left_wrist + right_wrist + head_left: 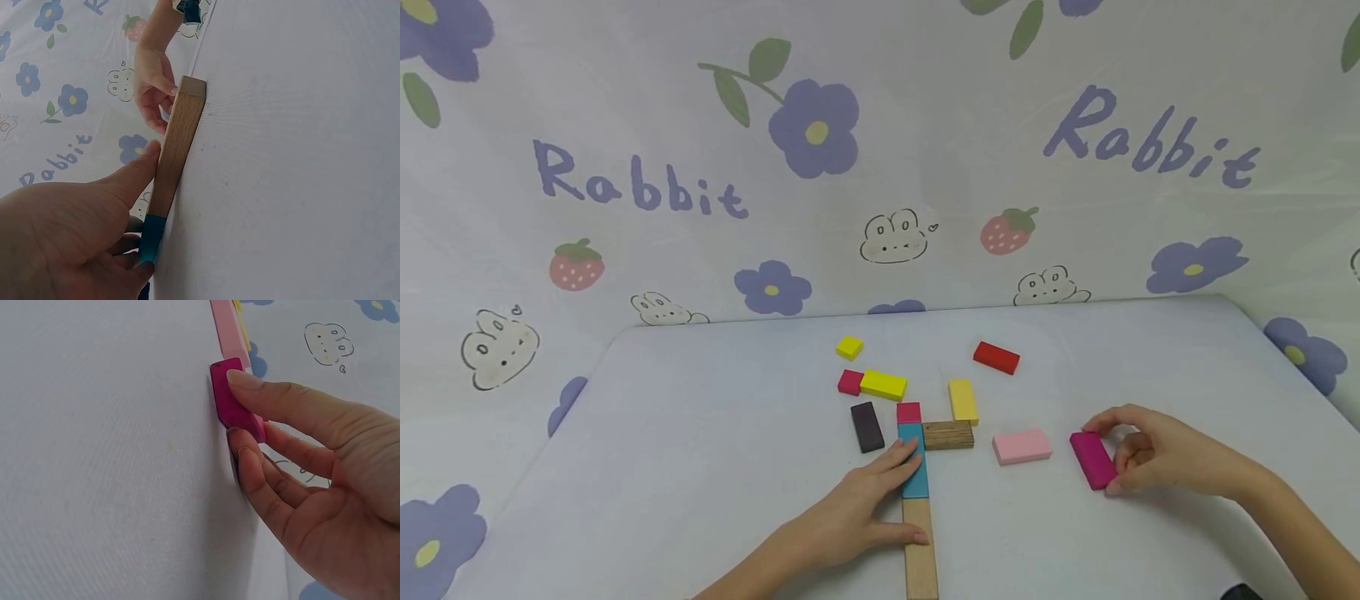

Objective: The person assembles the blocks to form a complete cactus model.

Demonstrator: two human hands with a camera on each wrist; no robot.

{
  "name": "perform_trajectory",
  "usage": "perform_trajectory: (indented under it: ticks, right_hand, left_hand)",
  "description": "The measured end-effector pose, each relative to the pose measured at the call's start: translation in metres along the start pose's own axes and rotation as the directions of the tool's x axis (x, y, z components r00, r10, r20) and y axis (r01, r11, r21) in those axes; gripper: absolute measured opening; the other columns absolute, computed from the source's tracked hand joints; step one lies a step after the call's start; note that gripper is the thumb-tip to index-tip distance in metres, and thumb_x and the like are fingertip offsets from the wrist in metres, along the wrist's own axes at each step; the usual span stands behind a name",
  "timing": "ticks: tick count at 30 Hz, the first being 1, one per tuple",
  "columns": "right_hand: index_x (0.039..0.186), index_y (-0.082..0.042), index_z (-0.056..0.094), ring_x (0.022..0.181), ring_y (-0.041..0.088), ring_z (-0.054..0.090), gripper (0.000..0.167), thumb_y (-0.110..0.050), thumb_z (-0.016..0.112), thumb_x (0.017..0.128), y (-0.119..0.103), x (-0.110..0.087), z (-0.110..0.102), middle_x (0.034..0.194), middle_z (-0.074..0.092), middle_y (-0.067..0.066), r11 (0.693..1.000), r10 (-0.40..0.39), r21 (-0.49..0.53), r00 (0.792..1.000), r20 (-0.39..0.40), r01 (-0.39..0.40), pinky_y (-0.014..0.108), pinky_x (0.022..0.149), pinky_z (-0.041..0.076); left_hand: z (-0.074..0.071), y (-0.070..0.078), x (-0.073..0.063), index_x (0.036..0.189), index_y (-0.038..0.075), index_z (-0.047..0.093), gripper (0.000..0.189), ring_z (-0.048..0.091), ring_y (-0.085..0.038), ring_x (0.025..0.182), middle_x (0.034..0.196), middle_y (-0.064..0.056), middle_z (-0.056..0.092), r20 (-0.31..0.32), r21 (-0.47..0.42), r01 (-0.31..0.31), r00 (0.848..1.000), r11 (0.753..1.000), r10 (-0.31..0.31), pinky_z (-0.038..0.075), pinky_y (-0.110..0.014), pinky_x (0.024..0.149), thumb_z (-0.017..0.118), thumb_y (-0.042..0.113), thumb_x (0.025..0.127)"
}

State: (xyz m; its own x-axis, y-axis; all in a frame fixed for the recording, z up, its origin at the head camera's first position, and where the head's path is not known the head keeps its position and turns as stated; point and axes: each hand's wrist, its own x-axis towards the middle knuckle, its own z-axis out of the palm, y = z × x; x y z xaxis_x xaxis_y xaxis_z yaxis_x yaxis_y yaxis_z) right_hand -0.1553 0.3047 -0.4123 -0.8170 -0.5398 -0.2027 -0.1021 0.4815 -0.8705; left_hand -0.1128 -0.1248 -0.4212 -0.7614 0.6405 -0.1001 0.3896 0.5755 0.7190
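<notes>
My left hand lies over a row of blocks, its fingertips touching the blue block and its thumb on the natural wood block. In the left wrist view the same wood block runs on from the blue block. A small crimson block caps the row's far end. Over on the right, my right hand pinches a magenta block by its two ends, with thumb and index finger. The right wrist view shows the thumb on the magenta block.
A brown wood block sits right of the row, near a pale yellow block and a pink block. A dark block lies left. Farther back are yellow, small crimson, small yellow and red blocks.
</notes>
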Motion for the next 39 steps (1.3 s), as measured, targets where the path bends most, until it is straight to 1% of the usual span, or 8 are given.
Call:
perform_trajectory:
  ticks: [4,9,14,25,32,39]
  right_hand:
    - [0.141,0.012,0.046,0.076,0.018,0.066,0.069,-0.009,0.085,0.088,-0.002,0.000,-0.001,0.089,0.066,0.008,0.999,0.033,-0.024,0.999,-0.017,-0.034,0.024,0.072,0.059]
    - [0.140,0.010,0.048,0.076,0.017,0.066,0.068,-0.011,0.086,0.088,-0.010,0.003,-0.004,0.088,0.067,0.009,0.996,0.031,-0.084,0.998,-0.055,-0.036,0.025,0.071,0.058]
    - [0.141,0.009,0.049,0.077,0.016,0.066,0.067,-0.012,0.086,0.088,-0.019,0.010,-0.007,0.088,0.068,0.006,0.992,0.018,-0.121,0.996,-0.084,-0.028,0.025,0.070,0.058]
    - [0.141,0.007,0.051,0.082,0.016,0.067,0.068,-0.014,0.087,0.087,-0.050,0.036,-0.009,0.089,0.068,0.007,0.989,0.007,-0.148,0.994,-0.108,-0.023,0.026,0.075,0.060]
    - [0.143,0.008,0.050,0.085,0.016,0.067,0.068,-0.011,0.086,0.088,-0.061,0.054,-0.006,0.091,0.068,0.004,0.983,-0.021,-0.184,0.993,-0.114,-0.001,0.025,0.076,0.061]
    - [0.142,0.007,0.051,0.086,0.019,0.067,0.067,-0.012,0.085,0.089,-0.074,0.069,-0.003,0.090,0.068,0.004,0.984,-0.030,-0.175,0.993,-0.114,0.009,0.025,0.076,0.061]
  left_hand:
    - [0.000,0.001,0.000,0.163,0.006,0.038,0.089,0.017,-0.024,0.163,0.176,-0.001,0.021,0.001,0.001,0.003,1.000,1.000,-0.003,0.030,-0.048,0.126,0.078,0.046,0.095]
    - [-0.001,0.002,0.000,0.163,0.006,0.038,0.088,0.017,-0.024,0.163,0.176,-0.001,0.022,0.001,0.001,0.007,1.000,1.000,-0.007,0.030,-0.047,0.126,0.078,0.045,0.095]
    - [-0.001,0.001,-0.001,0.163,0.006,0.038,0.089,0.017,-0.024,0.163,0.176,-0.001,0.021,0.000,0.000,0.010,1.000,1.000,-0.010,0.030,-0.047,0.127,0.079,0.045,0.095]
    - [0.000,-0.001,-0.002,0.163,0.005,0.038,0.087,0.017,-0.024,0.163,0.176,-0.003,0.022,-0.006,0.009,-0.020,1.000,1.000,0.020,0.030,-0.046,0.127,0.077,0.045,0.096]
    - [-0.001,-0.001,-0.001,0.163,0.005,0.038,0.087,0.018,-0.024,0.163,0.176,-0.002,0.022,-0.003,0.013,-0.019,1.000,1.000,0.019,0.030,-0.045,0.127,0.078,0.044,0.096]
    - [-0.001,-0.001,-0.001,0.163,0.005,0.038,0.088,0.017,-0.024,0.163,0.176,-0.002,0.021,-0.004,0.005,-0.017,1.000,1.000,0.017,0.029,-0.046,0.127,0.078,0.044,0.095]
